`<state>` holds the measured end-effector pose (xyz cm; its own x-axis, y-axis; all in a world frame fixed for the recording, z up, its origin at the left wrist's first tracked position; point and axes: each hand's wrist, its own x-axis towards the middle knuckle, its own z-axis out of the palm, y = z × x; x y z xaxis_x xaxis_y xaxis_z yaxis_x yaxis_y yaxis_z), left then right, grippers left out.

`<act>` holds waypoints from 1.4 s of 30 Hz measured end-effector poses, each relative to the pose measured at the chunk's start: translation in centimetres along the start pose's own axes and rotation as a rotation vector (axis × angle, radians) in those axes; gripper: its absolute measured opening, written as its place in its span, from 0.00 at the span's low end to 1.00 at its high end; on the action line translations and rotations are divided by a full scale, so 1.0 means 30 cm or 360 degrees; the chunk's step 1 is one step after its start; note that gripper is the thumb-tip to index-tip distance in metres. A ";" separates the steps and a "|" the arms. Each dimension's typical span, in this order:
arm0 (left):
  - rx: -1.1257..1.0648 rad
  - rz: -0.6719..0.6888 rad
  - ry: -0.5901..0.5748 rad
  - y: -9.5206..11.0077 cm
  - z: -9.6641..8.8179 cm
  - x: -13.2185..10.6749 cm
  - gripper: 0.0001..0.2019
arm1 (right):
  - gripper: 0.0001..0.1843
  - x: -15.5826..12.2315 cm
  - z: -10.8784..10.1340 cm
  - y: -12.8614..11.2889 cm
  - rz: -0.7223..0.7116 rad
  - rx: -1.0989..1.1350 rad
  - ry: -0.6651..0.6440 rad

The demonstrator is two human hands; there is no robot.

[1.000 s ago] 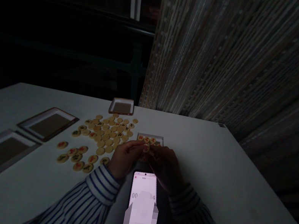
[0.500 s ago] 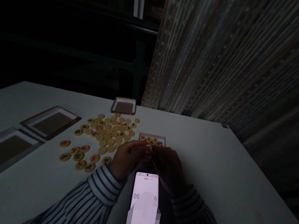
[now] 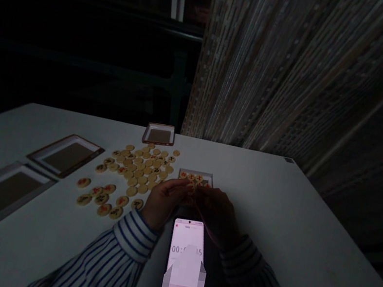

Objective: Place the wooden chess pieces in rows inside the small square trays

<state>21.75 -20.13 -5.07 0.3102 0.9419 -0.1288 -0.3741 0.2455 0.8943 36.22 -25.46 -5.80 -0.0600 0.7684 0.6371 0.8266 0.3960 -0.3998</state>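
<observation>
Low over a small box (image 3: 212, 179), my left hand (image 3: 165, 202) and my right hand (image 3: 216, 214) meet at the fingertips. Between them is a round wooden Chinese chess piece (image 3: 190, 188), pinched from both sides and partly covered by the fingers. Red-marked chess pieces (image 3: 191, 176) lie in the box's far part; my hands hide its near part. Left of my left hand spreads a loose heap of chess pieces (image 3: 139, 174), some with red or black characters, others blank side up. Several marked pieces (image 3: 102, 198) lie in a nearer group.
A lit phone (image 3: 186, 241) showing a timer lies between my forearms, its lower part pixelated. Shallow trays stand at the left, one nearer (image 3: 18, 167) and one farther (image 3: 77, 137), with a small one (image 3: 160, 125) at the back. A string curtain (image 3: 248, 74) hangs behind the white table (image 3: 291, 230).
My hands stay over the box, with the fingertips shifted slightly and the piece between them now more covered. The loose pieces and trays have not moved.
</observation>
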 end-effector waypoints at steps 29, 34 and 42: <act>0.0021 0.0067 0.0045 0.000 0.007 -0.012 0.13 | 0.14 0.015 -0.009 -0.032 0.0054 0.0110 -0.0100; 0.0032 0.0018 0.0033 0.001 0.001 -0.014 0.13 | 0.14 0.015 -0.011 -0.031 0.0070 0.0149 -0.0090; -0.0072 -0.0069 0.0007 0.003 0.000 -0.017 0.14 | 0.17 0.023 -0.015 -0.046 0.0104 0.0155 -0.0093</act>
<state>21.55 -20.59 -4.92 0.3231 0.9311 -0.1693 -0.3998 0.2965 0.8674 35.30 -25.71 -4.50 -0.0427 0.8210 0.5694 0.7717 0.3891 -0.5031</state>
